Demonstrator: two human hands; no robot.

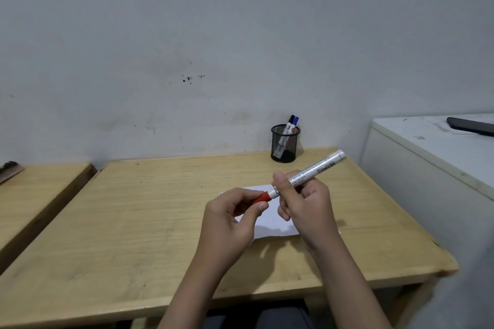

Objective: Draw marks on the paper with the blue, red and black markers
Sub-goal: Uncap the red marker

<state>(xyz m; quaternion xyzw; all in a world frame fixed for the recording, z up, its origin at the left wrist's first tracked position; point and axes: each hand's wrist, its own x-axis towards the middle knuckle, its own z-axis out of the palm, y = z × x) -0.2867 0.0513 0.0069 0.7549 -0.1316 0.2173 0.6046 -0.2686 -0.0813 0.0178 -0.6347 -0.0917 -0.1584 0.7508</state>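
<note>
A white sheet of paper (270,222) lies on the wooden table (149,216), partly hidden under both hands. My right hand (304,203) grips the white barrel of the red marker (315,168), held slanted above the paper. My left hand (235,214) pinches the marker's red cap (263,197), which sits on the barrel's end. The black marker (290,121) and the blue marker (295,121) stand in a black mesh pen cup (284,145) at the table's back edge, by the wall.
A second wooden table (34,189) stands to the left across a narrow gap. A white cabinet (427,163) rises at the right with a dark phone (470,127) on top. The wall runs close behind the table.
</note>
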